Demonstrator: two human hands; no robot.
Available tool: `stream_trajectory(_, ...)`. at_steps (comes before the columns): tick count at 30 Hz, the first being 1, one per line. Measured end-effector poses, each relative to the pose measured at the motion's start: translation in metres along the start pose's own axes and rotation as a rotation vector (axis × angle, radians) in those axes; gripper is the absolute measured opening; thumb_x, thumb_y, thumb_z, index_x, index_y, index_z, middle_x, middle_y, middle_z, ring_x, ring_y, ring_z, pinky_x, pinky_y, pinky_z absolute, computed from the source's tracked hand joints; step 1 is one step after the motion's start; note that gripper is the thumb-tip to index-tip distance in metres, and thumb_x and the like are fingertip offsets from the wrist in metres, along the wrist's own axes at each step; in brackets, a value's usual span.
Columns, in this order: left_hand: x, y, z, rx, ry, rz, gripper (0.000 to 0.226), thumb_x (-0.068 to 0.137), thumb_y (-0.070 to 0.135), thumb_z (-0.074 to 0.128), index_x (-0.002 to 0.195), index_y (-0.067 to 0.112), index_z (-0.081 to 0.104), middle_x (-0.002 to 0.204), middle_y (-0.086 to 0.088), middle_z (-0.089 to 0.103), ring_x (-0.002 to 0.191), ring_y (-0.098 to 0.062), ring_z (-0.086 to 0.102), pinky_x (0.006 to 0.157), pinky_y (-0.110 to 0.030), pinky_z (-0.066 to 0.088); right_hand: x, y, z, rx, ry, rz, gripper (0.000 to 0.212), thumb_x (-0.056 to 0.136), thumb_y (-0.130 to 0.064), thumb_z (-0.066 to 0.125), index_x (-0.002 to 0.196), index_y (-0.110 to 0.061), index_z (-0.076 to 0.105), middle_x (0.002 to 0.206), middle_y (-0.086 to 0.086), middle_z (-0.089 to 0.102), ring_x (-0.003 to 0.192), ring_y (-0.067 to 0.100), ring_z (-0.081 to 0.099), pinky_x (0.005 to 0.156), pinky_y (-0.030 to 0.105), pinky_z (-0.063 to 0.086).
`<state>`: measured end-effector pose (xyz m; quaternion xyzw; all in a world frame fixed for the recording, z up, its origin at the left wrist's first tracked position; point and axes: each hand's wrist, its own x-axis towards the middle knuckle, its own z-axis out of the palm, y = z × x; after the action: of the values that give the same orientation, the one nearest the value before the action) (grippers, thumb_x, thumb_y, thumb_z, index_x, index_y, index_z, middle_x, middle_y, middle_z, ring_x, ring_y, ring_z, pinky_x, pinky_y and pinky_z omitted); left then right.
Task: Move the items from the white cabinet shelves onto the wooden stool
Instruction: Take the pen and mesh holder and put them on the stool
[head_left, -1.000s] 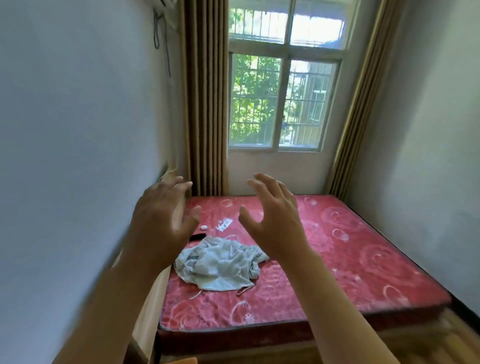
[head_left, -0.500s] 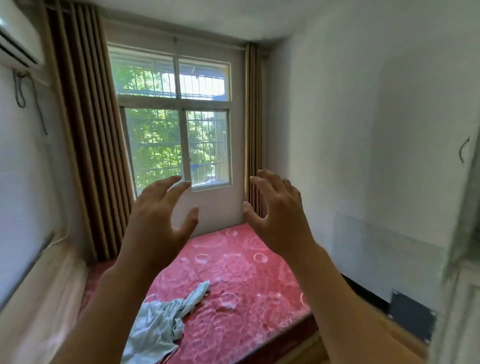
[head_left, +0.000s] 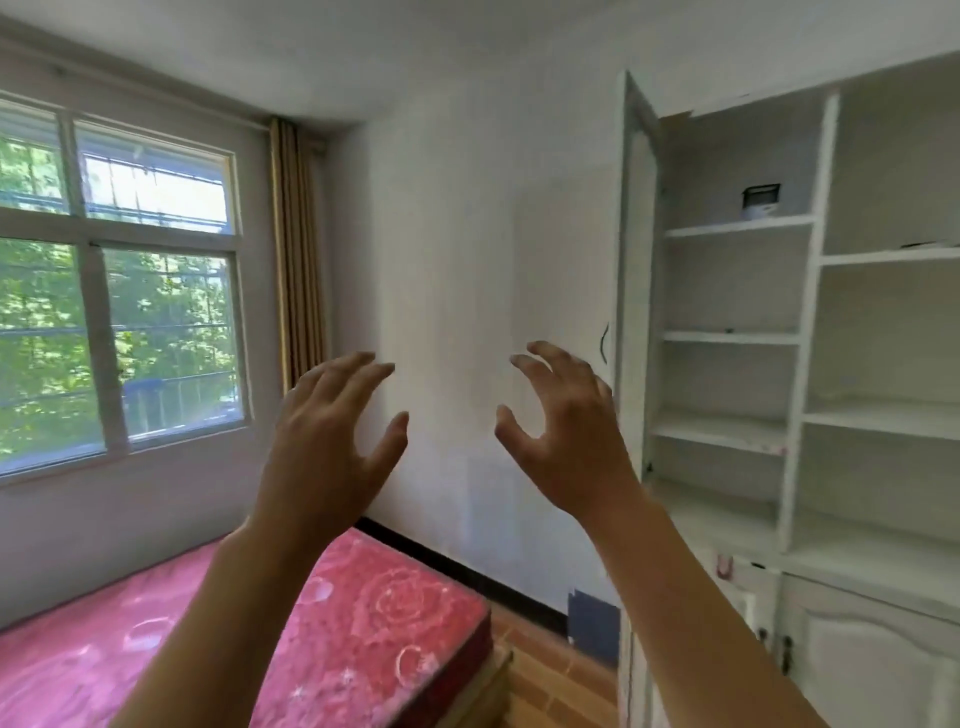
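left hand (head_left: 322, 452) bare | right hand (head_left: 566, 447) bare | white cabinet (head_left: 800, 332) right of grip

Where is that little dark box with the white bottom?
In the head view, the small dark box sits on the top shelf of the open white cabinet, on the right, above and beyond the right hand.

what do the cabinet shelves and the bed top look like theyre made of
White cabinet shelves: probably painted wood or board, matte white, with thick edges and scuffed, uneven paint. Mattress: fabric cover, red with a pale swirl pattern and a slight sheen; the filling is not visible.
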<state>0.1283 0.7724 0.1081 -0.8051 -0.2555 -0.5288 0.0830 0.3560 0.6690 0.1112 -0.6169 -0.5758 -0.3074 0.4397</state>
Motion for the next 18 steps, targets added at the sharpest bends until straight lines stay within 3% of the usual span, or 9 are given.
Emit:
stream_trajectory(8, 0.048, 0.078, 0.112, -0.193, -0.035, 0.111, 0.055, 0.095, 0.050, 0.054, 0.142, 0.022, 0.060, 0.149, 0.000, 0.056, 0.140, -0.024, 0.047, 0.113, -0.053, 0.044, 0.001, 0.108, -0.066, -0.198, 0.002, 0.117, 0.058, 0.094, -0.049, 0.052, 0.144, -0.020, 0.058, 0.154, 0.002, 0.052, 0.143, 0.023, 0.045, 0.114, 0.049, 0.039)
stream_trajectory(18, 0.092, 0.117, 0.212, -0.450, -0.062, 0.207, 0.054, 0.096, 0.051, 0.052, 0.141, 0.022, 0.061, 0.147, 0.002, 0.058, 0.138, -0.022, 0.048, 0.111, -0.050, 0.047, 0.004, 0.172, -0.093, -0.415, 0.016, 0.209, 0.058, 0.094, -0.047, 0.052, 0.145, -0.020, 0.057, 0.154, 0.001, 0.051, 0.143, 0.020, 0.044, 0.116, 0.048, 0.038)
